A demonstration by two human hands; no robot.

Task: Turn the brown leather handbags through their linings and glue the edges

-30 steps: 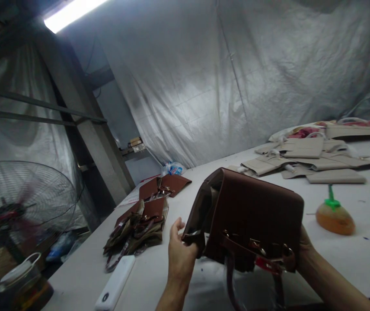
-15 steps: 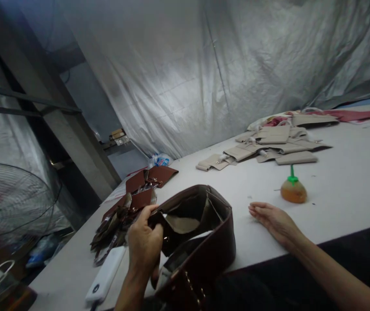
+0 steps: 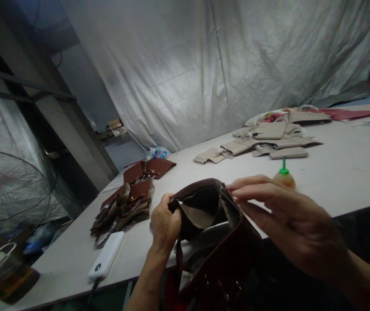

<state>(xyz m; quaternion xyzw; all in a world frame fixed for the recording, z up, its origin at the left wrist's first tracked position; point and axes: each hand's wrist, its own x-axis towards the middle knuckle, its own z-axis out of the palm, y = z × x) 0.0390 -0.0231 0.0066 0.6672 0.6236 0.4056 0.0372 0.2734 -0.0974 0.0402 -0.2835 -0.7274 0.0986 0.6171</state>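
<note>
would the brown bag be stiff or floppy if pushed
The brown bag would probably be semi-stiff: its walls hold a curve around the open mouth. It may feel light, since the visible interior looks largely hollow.

Bag (image 3: 237, 244) is dark brown, lining (image 3: 196, 216) kinda tan, table (image 3: 343, 172) off-white, sheet (image 3: 172, 77) silvery grey, bottle (image 3: 288, 181) amber-ish with a bright green tip (image 3: 284, 165).

Fan (image 3: 10, 185) cut off at left — bottle (image 3: 284, 178) partly behind right grip (image 3: 290, 226).
</note>
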